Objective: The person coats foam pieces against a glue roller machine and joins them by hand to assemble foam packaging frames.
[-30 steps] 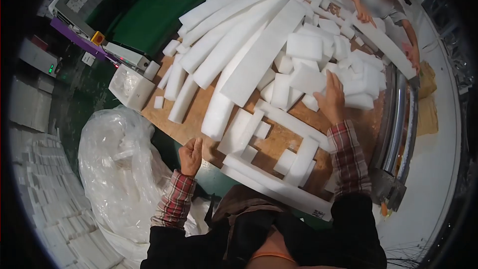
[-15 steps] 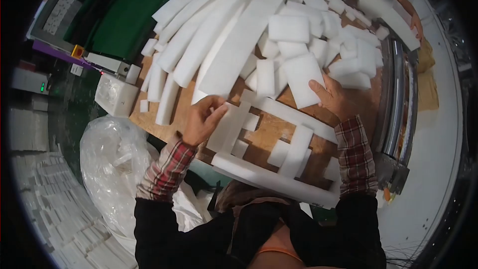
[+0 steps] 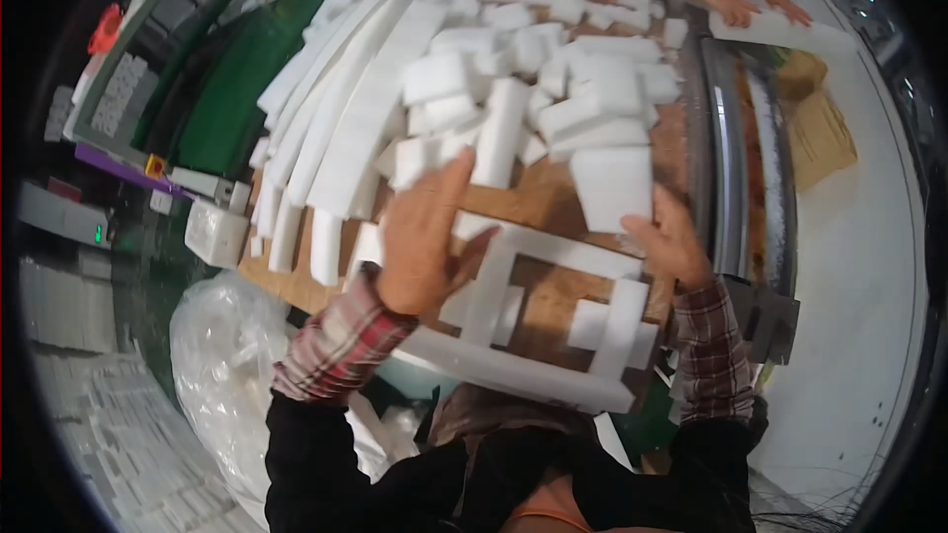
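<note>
The table (image 3: 548, 301) has a brown top. Near its front edge lies a frame (image 3: 620, 336) of white foam bars. The left hand (image 3: 425, 242), blurred, is over the frame's left end, released, thumb spread from the fingers; whether it touches the foam I cannot tell. The right hand (image 3: 676, 242) grips a white block (image 3: 614, 183) by its near right corner, toward the table's right edge. A pile (image 3: 592, 104) of blocks covers the middle; long strips (image 3: 346, 118) fan along the left edge. A metal roller (image 3: 729, 168) runs down the right edge. At the far right corner a co-worker's hands (image 3: 733, 10) rest on a plank (image 3: 780, 32). Beyond the left edge are a green belt (image 3: 247, 69) and, nearer, a plastic bag (image 3: 227, 336).
</note>
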A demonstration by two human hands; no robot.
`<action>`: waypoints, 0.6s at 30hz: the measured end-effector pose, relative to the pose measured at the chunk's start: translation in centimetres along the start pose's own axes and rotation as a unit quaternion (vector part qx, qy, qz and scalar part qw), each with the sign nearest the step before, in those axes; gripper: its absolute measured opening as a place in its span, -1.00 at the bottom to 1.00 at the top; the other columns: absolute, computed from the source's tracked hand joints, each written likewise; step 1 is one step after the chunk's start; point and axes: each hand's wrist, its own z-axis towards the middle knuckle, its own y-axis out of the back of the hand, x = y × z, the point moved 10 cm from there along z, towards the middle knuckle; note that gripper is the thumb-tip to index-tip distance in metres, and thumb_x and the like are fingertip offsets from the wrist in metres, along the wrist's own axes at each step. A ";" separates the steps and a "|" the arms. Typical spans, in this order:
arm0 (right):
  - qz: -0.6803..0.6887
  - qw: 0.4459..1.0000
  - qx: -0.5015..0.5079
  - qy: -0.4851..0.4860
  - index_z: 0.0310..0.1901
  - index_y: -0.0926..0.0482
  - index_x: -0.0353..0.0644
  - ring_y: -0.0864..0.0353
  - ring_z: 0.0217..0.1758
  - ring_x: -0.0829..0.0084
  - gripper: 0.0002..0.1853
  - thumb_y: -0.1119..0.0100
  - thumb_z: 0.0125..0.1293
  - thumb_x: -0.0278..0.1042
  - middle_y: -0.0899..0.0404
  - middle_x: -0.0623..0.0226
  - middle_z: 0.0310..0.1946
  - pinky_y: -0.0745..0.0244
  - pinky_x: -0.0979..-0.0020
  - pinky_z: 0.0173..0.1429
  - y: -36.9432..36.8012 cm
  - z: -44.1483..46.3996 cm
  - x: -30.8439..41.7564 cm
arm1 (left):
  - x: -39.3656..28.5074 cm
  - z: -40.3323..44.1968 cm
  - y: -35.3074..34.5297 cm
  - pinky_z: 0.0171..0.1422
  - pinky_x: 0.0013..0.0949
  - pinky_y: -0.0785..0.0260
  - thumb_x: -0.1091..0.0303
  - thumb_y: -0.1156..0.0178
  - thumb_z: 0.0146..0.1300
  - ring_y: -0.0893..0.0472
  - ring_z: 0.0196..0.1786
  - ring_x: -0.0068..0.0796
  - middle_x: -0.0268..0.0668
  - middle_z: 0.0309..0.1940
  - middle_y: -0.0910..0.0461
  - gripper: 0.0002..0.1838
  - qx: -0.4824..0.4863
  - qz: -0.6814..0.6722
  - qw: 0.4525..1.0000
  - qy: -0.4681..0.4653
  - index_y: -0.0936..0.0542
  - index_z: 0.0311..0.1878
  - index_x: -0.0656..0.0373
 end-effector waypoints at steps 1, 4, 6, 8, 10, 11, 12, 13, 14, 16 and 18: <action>0.007 1.000 -0.016 0.011 0.10 -0.35 -0.36 -0.42 -0.29 0.56 -0.56 -0.10 0.16 -0.48 -0.52 0.25 -0.23 -0.40 0.55 -0.21 1.6 -0.9 -0.4 | -1.7 0.6 -2.8 0.03 -0.27 -0.38 0.20 -0.39 -0.05 -0.53 -0.02 -0.10 0.02 0.03 -0.46 -0.09 0.004 -0.034 0.999 -0.009 -0.17 0.34 0.29; 0.029 0.996 -0.030 0.074 -0.06 -0.40 -0.34 -0.39 -0.34 0.44 -0.69 -0.13 0.17 -0.43 -0.48 0.28 -0.32 -0.37 0.43 -0.28 5.6 -3.5 -0.5 | -1.5 0.6 -13.7 -0.06 -0.36 -0.42 0.30 -0.41 -0.03 -0.57 -0.11 -0.26 -0.02 0.05 -0.47 -0.14 0.123 -0.280 0.929 0.208 -0.19 0.32 0.31; 0.014 0.997 -0.022 0.072 -0.08 -0.41 -0.35 -0.41 -0.35 0.42 -0.69 -0.14 0.15 -0.43 -0.49 0.26 -0.33 -0.38 0.41 -0.27 7.7 -5.9 -1.0 | -4.2 1.2 -19.9 -0.10 -0.40 -0.43 0.34 -0.41 -0.01 -0.58 -0.13 -0.32 -0.05 0.03 -0.50 -0.19 0.169 -0.359 0.877 0.271 -0.23 0.29 0.31; -0.021 0.998 0.009 0.063 -0.10 -0.42 -0.36 -0.42 -0.36 0.39 -0.68 -0.16 0.12 -0.42 -0.50 0.24 -0.34 -0.39 0.39 -0.26 10.1 -7.4 -1.4 | -10.5 1.9 -25.7 -0.18 -0.45 -0.44 0.40 -0.39 -0.01 -0.58 -0.21 -0.44 -0.12 -0.10 -0.57 -0.37 0.267 -0.601 0.706 0.264 -0.39 0.16 0.32; -0.049 0.997 -0.012 0.056 -0.11 -0.43 -0.37 -0.44 -0.35 0.39 -0.68 -0.16 0.10 -0.43 -0.52 0.23 -0.34 -0.40 0.38 -0.25 13.0 -8.6 -2.6 | -13.5 3.7 -27.1 -0.18 -0.46 -0.45 0.45 -0.36 0.00 -0.57 -0.23 -0.47 -0.16 -0.14 -0.59 -0.43 0.275 -0.576 0.729 0.249 -0.42 0.12 0.30; -0.068 0.996 -0.030 0.043 -0.12 -0.44 -0.37 -0.45 -0.35 0.39 -0.68 -0.17 0.07 -0.43 -0.53 0.22 -0.34 -0.41 0.38 -0.24 14.3 -9.2 -3.8 | -14.8 4.3 -27.7 -0.17 -0.47 -0.46 0.51 -0.34 0.01 -0.57 -0.24 -0.49 -0.20 -0.18 -0.60 -0.49 0.287 -0.547 0.748 0.243 -0.46 0.09 0.29; -0.086 0.995 -0.047 0.032 -0.13 -0.45 -0.37 -0.46 -0.34 0.38 -0.67 -0.17 0.05 -0.43 -0.54 0.21 -0.33 -0.41 0.38 -0.23 15.6 -9.6 -4.7 | -15.7 5.1 -28.2 -0.16 -0.47 -0.47 0.57 -0.31 0.02 -0.57 -0.26 -0.51 -0.24 -0.22 -0.62 -0.54 0.299 -0.516 0.767 0.235 -0.49 0.05 0.27; -0.104 0.992 -0.066 0.021 -0.14 -0.46 -0.37 -0.48 -0.34 0.38 -0.67 -0.18 0.03 -0.44 -0.55 0.20 -0.33 -0.42 0.37 -0.22 16.8 -9.9 -5.4 | -16.4 5.9 -28.8 -0.16 -0.48 -0.48 0.62 -0.28 0.03 -0.57 -0.27 -0.54 -0.29 -0.26 -0.63 -0.59 0.310 -0.484 0.787 0.226 -0.53 0.02 0.26; -0.062 0.994 -0.086 0.014 -0.13 -0.48 -0.37 -0.50 -0.33 0.36 -0.64 -0.18 -0.01 -0.45 -0.57 0.18 -0.33 -0.44 0.37 -0.20 18.0 -10.1 -5.3 | -17.0 6.5 -29.6 -0.16 -0.48 -0.48 0.62 -0.28 0.03 -0.57 -0.27 -0.54 -0.29 -0.26 -0.63 -0.59 0.315 -0.483 0.786 0.223 -0.53 0.02 0.26; -0.013 0.994 -0.112 0.001 -0.12 -0.49 -0.38 -0.53 -0.32 0.35 -0.62 -0.18 -0.05 -0.46 -0.59 0.16 -0.32 -0.45 0.38 -0.18 19.9 -9.9 -6.2 | -17.5 8.3 -30.8 -0.18 -0.46 -0.47 0.60 -0.28 0.00 -0.57 -0.31 -0.51 -0.25 -0.29 -0.64 -0.62 0.278 -0.472 0.819 0.171 -0.55 -0.04 0.27; 0.024 0.989 -0.095 0.111 -0.05 -0.50 -0.37 -0.55 -0.33 0.29 -0.54 -0.20 -0.09 -0.47 -0.61 0.13 -0.28 -0.47 0.38 -0.20 20.8 -9.0 -6.5 | -18.0 9.4 -32.3 -0.21 -0.43 -0.46 0.58 -0.28 -0.04 -0.58 -0.35 -0.48 -0.22 -0.31 -0.65 -0.66 0.248 -0.464 0.842 0.122 -0.58 -0.10 0.27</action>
